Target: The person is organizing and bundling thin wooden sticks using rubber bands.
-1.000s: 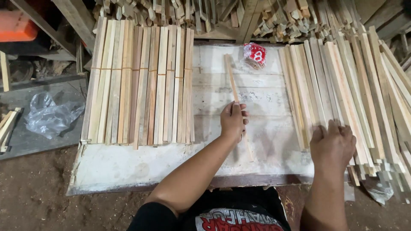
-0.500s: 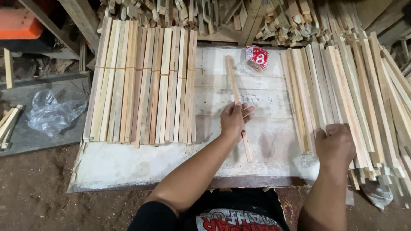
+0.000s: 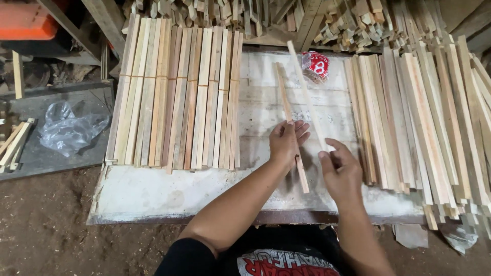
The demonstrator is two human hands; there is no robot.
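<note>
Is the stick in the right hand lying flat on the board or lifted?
Lifted: the right hand holds the stick tilted above the board.

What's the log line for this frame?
left hand: holds wood strip on white board | right hand: grips second strip, raised

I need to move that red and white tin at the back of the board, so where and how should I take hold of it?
Grip the red and white tin across its round sides, coming down from above with the right hand. It lies by the far edge of the white board, hemmed in by the raised stick on its left and the loose slat pile on its right, so only the top looks open.
</note>
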